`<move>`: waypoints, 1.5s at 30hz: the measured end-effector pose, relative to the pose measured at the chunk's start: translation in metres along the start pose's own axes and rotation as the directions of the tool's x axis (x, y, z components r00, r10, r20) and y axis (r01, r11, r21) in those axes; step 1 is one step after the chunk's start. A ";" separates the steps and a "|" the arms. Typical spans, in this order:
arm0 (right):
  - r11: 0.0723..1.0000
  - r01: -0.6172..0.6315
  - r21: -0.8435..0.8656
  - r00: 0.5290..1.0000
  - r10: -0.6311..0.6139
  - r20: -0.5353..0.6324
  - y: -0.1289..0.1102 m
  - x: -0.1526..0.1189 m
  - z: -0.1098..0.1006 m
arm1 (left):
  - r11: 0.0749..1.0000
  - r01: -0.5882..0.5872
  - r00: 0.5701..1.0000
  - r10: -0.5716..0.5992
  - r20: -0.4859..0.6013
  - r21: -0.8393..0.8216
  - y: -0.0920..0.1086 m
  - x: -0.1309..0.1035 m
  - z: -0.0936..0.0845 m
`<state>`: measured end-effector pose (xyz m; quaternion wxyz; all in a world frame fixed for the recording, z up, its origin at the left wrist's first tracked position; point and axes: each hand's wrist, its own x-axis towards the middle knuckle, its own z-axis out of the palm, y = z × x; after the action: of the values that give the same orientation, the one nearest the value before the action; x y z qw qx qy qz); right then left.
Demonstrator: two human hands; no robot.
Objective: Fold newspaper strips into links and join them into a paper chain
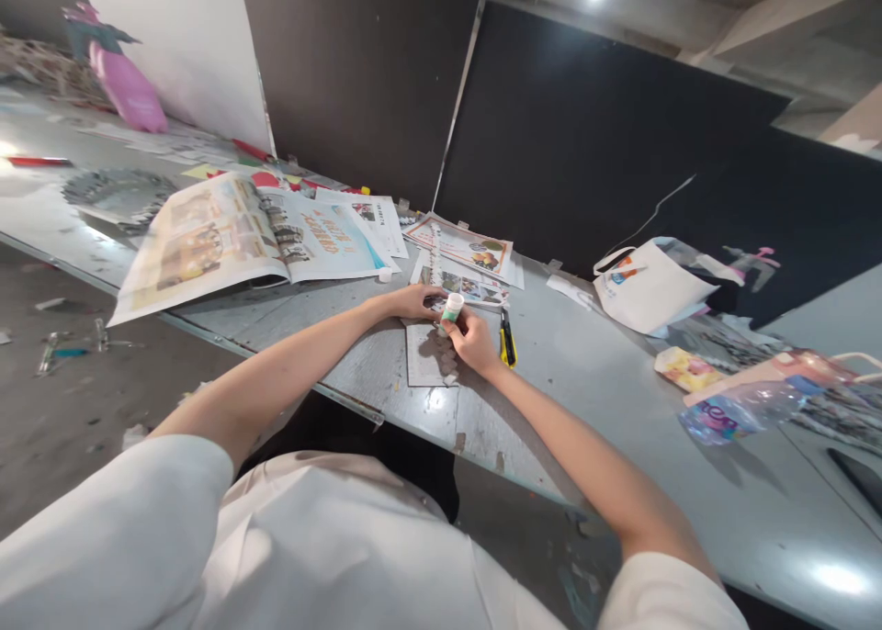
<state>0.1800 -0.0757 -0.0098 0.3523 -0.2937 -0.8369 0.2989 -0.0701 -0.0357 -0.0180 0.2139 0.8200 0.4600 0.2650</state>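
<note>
A small white and green glue stick (451, 309) is upright in my right hand (474, 338), whose fingers are wrapped round it. Just left of it, my left hand (419, 301) is bent over the papers; what its fingers hold, if anything, is too small to make out. Beneath both hands lies a light sheet (418, 364) with a strip of grey-brown pieces (445, 354) on it. Printed pages (475, 249) lie beyond the hands. A yellow and black cutter (508, 339) rests right beside my right hand. A small white cap (385, 273) sits left of my left hand.
An open magazine (276, 235) spreads over the left side, its edge past the table's front. Farther left stands a pink spray bottle (128, 84). On the right are a white bag (648, 286) and a clear plastic bottle (740, 410). Dark panels (585, 125) rise behind the table.
</note>
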 end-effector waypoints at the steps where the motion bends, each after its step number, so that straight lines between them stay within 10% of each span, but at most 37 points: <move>1: 1.000 0.000 -0.003 1.000 0.000 -0.015 -0.001 -0.001 -0.001 | 1.000 -0.005 1.000 0.005 0.000 -0.001 -0.001 0.000 0.000; 24: 0.951 0.009 0.310 0.964 -0.091 0.251 -0.011 -0.034 -0.030 | 0.997 0.062 0.998 -0.063 0.009 0.040 0.002 -0.004 0.002; 33: 0.940 -0.098 0.326 0.839 -0.099 0.536 -0.027 -0.036 -0.043 | 0.997 0.070 0.997 -0.070 0.012 0.024 0.009 -0.006 -0.001; 45: 0.955 0.046 0.294 0.844 -0.195 0.500 -0.026 -0.032 -0.050 | 0.995 0.093 0.996 -0.094 0.012 0.017 0.006 -0.006 -0.003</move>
<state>0.2291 -0.1009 0.0240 0.1663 -0.0967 -0.8690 0.4559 -0.0702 -0.0438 -0.0136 0.2221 0.8009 0.4987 0.2459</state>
